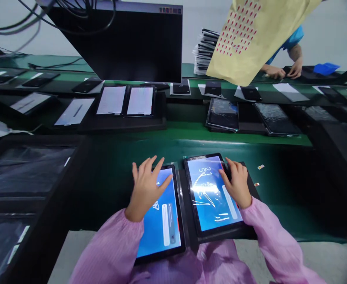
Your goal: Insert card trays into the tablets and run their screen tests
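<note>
Apparently testing touch, with left hand (pixel 145 189) splayed over the left tablet (pixel 164 227), beside the right tablet (pixel 206 197), and right hand (pixel 238 183) unclenched over the latter's right edge; next likely needs swiping.

I see a dark monitor (pixel 140 49) at upper left, black cables (pixel 81 8) looping across it. Toward upper right hangs a yellow sheet (pixel 256 43) with red marks, a blue piece (pixel 326 68) lying farther right.

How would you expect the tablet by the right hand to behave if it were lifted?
The tablet is probably stiff, being a thin, flat slab. Its screen catches a bright glare, suggesting a smooth, perhaps slippery and breakable face. Lying flat, it seems unlikely to roll.
</note>
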### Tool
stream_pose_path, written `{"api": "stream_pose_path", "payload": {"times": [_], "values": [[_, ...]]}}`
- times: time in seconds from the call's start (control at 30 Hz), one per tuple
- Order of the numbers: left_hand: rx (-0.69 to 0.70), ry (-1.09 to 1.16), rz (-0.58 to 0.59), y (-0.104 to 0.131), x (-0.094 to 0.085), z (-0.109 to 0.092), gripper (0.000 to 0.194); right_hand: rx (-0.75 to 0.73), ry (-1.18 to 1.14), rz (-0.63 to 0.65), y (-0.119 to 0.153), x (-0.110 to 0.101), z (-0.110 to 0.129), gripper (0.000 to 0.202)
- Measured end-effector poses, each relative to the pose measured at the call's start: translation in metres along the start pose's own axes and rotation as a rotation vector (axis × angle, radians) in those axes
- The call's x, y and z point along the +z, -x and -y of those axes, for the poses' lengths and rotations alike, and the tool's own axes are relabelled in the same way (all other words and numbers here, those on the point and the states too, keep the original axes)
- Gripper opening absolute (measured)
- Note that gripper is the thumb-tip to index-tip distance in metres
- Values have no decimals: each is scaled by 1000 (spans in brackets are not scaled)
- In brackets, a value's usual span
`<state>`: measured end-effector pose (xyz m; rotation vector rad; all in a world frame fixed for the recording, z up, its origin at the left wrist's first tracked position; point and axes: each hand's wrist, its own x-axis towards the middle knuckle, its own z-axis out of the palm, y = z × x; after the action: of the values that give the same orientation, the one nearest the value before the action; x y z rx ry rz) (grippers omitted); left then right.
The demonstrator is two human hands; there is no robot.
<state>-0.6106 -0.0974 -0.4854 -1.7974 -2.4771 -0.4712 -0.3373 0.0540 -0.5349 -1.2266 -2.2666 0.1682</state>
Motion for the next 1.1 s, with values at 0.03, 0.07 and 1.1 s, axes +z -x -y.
{"api": "stream_pose_path", "payload": {"times": [0.03, 0.07, 1.1], "values": [[55, -18, -60, 14, -7, 5, 50, -80, 14, 21, 6, -8, 8, 51], [99, -38, -108, 29, -13, 10, 44, -181, 34, 51, 12, -15, 16, 48], [-202, 9, -194, 77, -6, 35, 34, 151, -88, 297, 32, -48, -171, 66]]}}
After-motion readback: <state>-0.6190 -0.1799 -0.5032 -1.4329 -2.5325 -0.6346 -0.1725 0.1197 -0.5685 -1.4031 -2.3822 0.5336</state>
